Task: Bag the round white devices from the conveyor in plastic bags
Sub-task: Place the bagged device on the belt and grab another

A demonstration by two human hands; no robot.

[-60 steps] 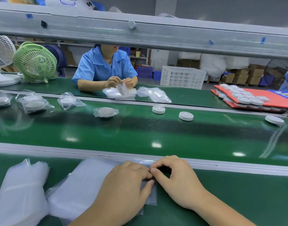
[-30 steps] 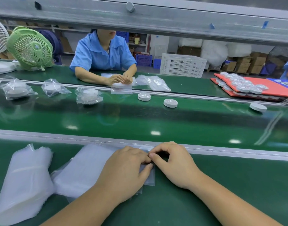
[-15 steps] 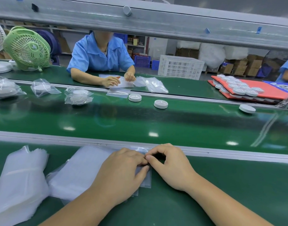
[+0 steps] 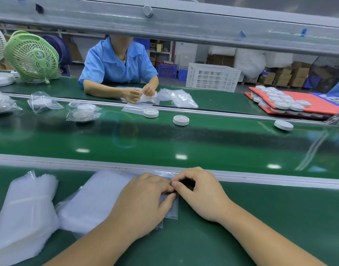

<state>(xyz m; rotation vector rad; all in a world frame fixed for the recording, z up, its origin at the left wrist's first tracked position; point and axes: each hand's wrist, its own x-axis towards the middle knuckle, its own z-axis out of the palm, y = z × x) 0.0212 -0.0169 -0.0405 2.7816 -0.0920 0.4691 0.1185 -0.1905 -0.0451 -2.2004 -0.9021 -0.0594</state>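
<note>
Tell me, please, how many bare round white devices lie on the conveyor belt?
3: first device at the far edge beside a flat bag, second device right of it, third device far right. None seems hidden.

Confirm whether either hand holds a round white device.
No: the left hand presses on a clear plastic bag whose edge the right hand pinches.
</note>
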